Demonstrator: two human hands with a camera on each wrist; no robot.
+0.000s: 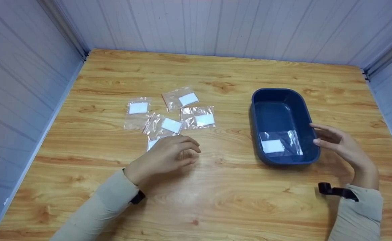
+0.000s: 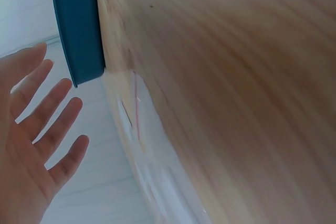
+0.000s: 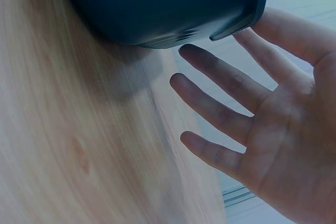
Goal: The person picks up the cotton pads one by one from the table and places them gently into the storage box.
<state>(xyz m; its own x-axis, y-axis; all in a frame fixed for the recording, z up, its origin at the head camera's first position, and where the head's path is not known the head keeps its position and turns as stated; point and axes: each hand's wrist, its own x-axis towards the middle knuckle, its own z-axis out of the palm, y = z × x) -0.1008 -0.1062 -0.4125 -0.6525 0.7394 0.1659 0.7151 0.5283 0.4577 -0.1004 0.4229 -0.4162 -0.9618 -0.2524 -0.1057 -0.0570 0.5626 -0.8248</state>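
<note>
Bags [image 1: 171, 125] lie left of tub [image 1: 273, 115]; my left hand [image 1: 169, 154] is nearer, loose, empty. My right hand [image 1: 345, 149] touches tub's right side, fingers spread.

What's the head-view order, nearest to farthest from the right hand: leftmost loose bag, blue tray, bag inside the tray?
1. Blue tray: just left of the right hand.
2. Bag inside the tray: at its near end.
3. Leftmost loose bag: far over to the left.

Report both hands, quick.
Left hand: open, holding nothing.
Right hand: open, touching the tub at its rim.
</note>
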